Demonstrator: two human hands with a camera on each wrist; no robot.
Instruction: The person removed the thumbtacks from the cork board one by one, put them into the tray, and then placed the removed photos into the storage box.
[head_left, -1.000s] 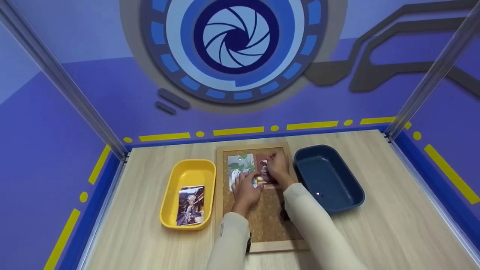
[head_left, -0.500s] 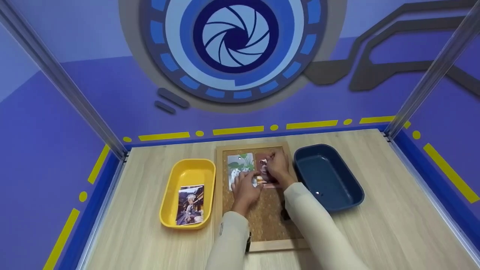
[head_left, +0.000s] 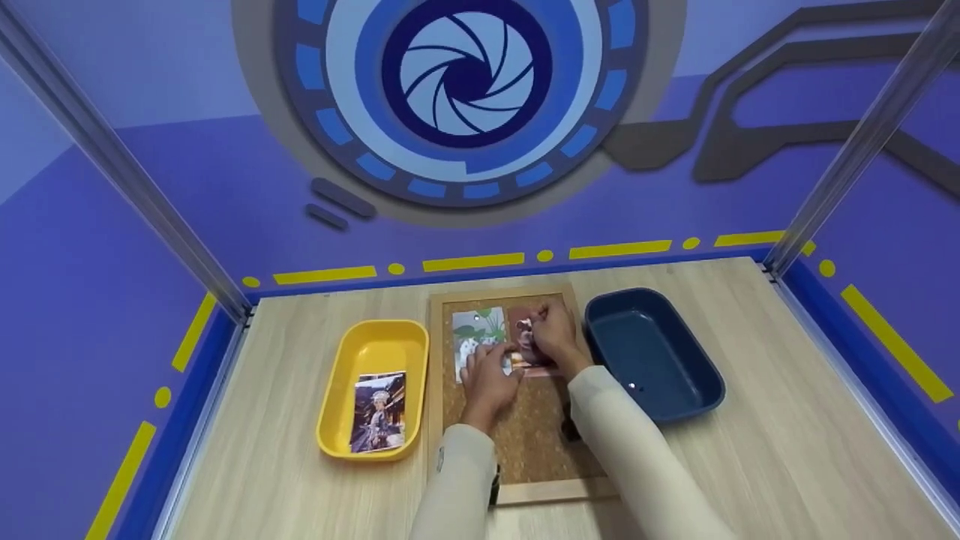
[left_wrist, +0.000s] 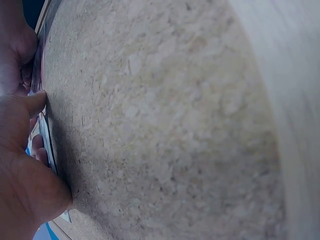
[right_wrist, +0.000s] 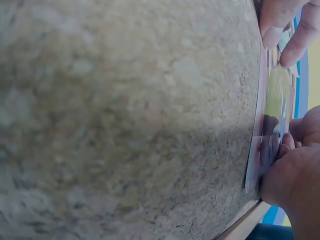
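A wood-framed corkboard lies on the table with two photos side by side near its far end. The left photo shows green leaves and has a small pushpin near its top. My left hand rests with spread, relaxed fingers across the lower part of this photo, thumb and forefinger reaching the reddish-brown right photo. At that right photo's top, my right hand has curled fingers pinching what looks like a pushpin, mostly hidden. The right wrist view shows the glossy photo under both hands.
Left of the board stands a yellow tray holding printed photos. On the right, a dark blue tray has small shiny pins in it. Purple panels border the table's back and sides.
The head view has shifted slightly. Both hands stay at the same places on the photos, and the photos and trays have not moved.
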